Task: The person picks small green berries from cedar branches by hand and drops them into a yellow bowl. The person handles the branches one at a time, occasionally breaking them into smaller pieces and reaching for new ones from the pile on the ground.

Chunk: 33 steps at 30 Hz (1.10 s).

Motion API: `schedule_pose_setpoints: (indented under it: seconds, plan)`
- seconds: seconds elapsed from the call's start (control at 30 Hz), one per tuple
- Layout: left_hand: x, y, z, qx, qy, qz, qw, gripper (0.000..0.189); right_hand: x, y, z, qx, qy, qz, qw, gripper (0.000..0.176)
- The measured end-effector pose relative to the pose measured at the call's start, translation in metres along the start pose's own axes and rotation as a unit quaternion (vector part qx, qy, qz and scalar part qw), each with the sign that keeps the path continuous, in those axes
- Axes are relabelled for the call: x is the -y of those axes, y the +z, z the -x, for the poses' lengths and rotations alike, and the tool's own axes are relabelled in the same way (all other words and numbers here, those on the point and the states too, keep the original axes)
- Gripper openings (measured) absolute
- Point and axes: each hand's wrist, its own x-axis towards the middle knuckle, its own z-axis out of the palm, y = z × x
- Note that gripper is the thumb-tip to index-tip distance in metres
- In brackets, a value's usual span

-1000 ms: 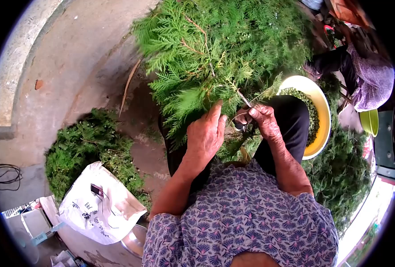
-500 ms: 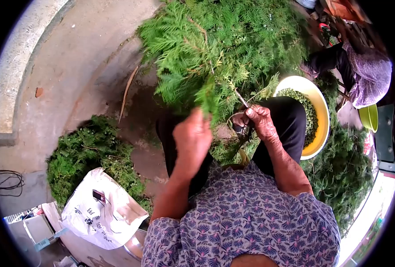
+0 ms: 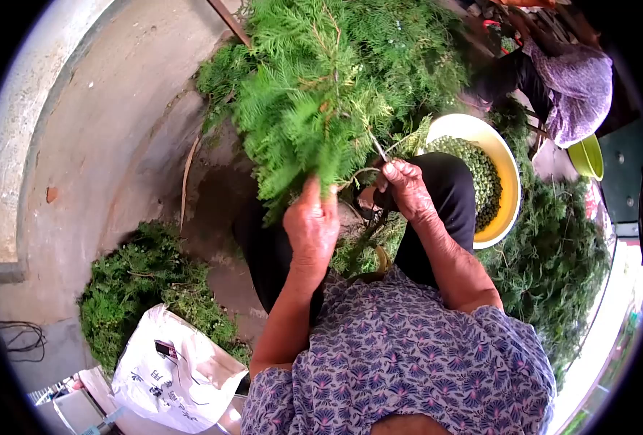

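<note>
A leafy conifer branch with flat, bright green sprays stretches up and away in front of my knees. My right hand is closed round its bare woody stem, thumb on top. My left hand has its fingertips closed on the lower foliage of the same branch; the leaves partly hide them, and the sprays there are blurred. Beside my right knee is a yellow basin with a pale rim, holding many small green cones.
A big heap of cut conifer branches lies ahead, with another pile at right and a smaller one at left. A white sack bears a small dark device. Another person sits at upper right near a green basin.
The view has shifted, so the basin and piles appear farther left. My left hand was smeared by motion and is now sharper at the foliage. My right hand keeps its hold on the stem.
</note>
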Motion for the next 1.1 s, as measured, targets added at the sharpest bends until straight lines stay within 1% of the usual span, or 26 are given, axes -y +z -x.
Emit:
schedule_pose_setpoints:
  seconds: [0.03,0.07,0.1,0.13,0.17,0.23,0.27,0.3,0.37,0.43,0.5,0.53,0.57,0.63,0.67,0.7,0.77,0.83,0.9,0.93,0.97,1.03,1.07,1.1]
  plan:
    - [0.003,-0.002,0.001,0.006,-0.021,-0.007,1.0,0.023,0.004,0.001,-0.002,-0.005,-0.001,-0.011,1.0,0.022]
    - [0.017,0.004,0.004,-0.028,0.008,0.032,0.999,0.024,0.001,-0.002,-0.007,-0.013,-0.035,-0.005,0.999,0.019]
    - [0.013,-0.002,0.005,-0.029,-0.001,0.035,0.999,0.023,0.0,-0.004,-0.011,-0.02,-0.071,0.001,0.997,0.018]
    - [0.015,-0.003,0.007,-0.027,-0.03,0.077,0.996,0.023,0.006,-0.001,-0.012,-0.04,-0.048,-0.009,0.998,0.019]
    - [0.017,-0.003,0.011,-0.023,-0.059,0.118,0.991,0.022,0.002,-0.005,-0.016,-0.043,-0.073,-0.013,0.996,0.017]
    - [0.012,-0.005,0.014,-0.035,-0.074,0.171,0.982,0.018,0.017,0.003,-0.018,-0.062,-0.097,0.006,0.993,0.015]
    - [0.012,-0.005,0.019,-0.022,-0.096,0.179,0.979,0.017,0.025,0.006,-0.019,-0.072,-0.091,0.011,0.993,0.015]
    - [0.014,-0.005,0.022,-0.01,-0.119,0.187,0.975,0.016,0.028,0.004,-0.024,-0.071,-0.087,-0.009,0.994,0.015]
    - [0.016,-0.001,0.024,0.0,-0.126,0.215,0.969,0.015,0.035,0.001,-0.032,-0.067,-0.1,-0.056,0.991,0.016]
    - [0.013,-0.002,0.027,0.011,-0.133,0.242,0.961,0.014,0.051,0.006,-0.035,-0.075,-0.068,-0.115,0.988,0.019]
    - [0.007,-0.006,0.03,0.021,-0.147,0.278,0.949,0.013,0.06,0.004,-0.041,-0.06,-0.09,-0.17,0.979,0.02]
    - [0.007,-0.008,0.032,0.034,-0.16,0.285,0.945,0.012,0.069,0.006,-0.041,-0.07,-0.087,-0.189,0.976,0.022]
    - [0.004,-0.01,0.035,0.035,-0.153,0.286,0.945,0.012,0.073,0.006,-0.041,-0.069,-0.094,-0.19,0.975,0.022]
    - [-0.002,-0.013,0.038,0.063,-0.167,0.287,0.941,0.012,0.081,0.004,-0.047,-0.067,-0.098,-0.216,0.969,0.027]
    - [-0.001,-0.01,0.041,0.057,-0.141,0.276,0.949,0.012,0.085,0.005,-0.047,-0.074,-0.101,-0.235,0.964,0.028]
    - [-0.006,-0.011,0.041,0.059,-0.137,0.277,0.949,0.012,0.09,0.004,-0.045,-0.074,-0.105,-0.235,0.964,0.028]
    - [-0.015,-0.016,0.044,0.094,-0.15,0.31,0.934,0.012,0.097,0.005,-0.046,-0.082,-0.113,-0.254,0.957,0.028]
    - [-0.016,-0.02,0.048,0.101,-0.165,0.3,0.934,0.013,0.108,0.011,-0.044,-0.115,-0.111,-0.262,0.952,0.027]
    - [-0.022,-0.024,0.046,0.11,-0.243,0.407,0.874,0.014,0.111,0.01,-0.045,-0.101,-0.113,-0.298,0.942,0.027]
    - [-0.026,-0.027,0.046,0.093,-0.272,0.428,0.857,0.015,0.112,0.009,-0.045,-0.096,-0.109,-0.316,0.938,0.027]
    - [-0.025,-0.027,0.048,0.092,-0.269,0.428,0.858,0.015,0.112,0.01,-0.045,-0.093,-0.11,-0.317,0.938,0.027]
    - [-0.022,-0.027,0.051,0.062,-0.162,0.355,0.919,0.015,0.116,0.013,-0.042,-0.102,-0.116,-0.335,0.929,0.028]
    - [-0.025,-0.031,0.052,0.071,-0.179,0.344,0.919,0.014,0.117,0.014,-0.041,-0.098,-0.114,-0.347,0.926,0.028]
    - [-0.023,-0.03,0.049,0.079,-0.175,0.346,0.918,0.014,0.117,0.011,-0.046,-0.098,-0.107,-0.345,0.927,0.029]
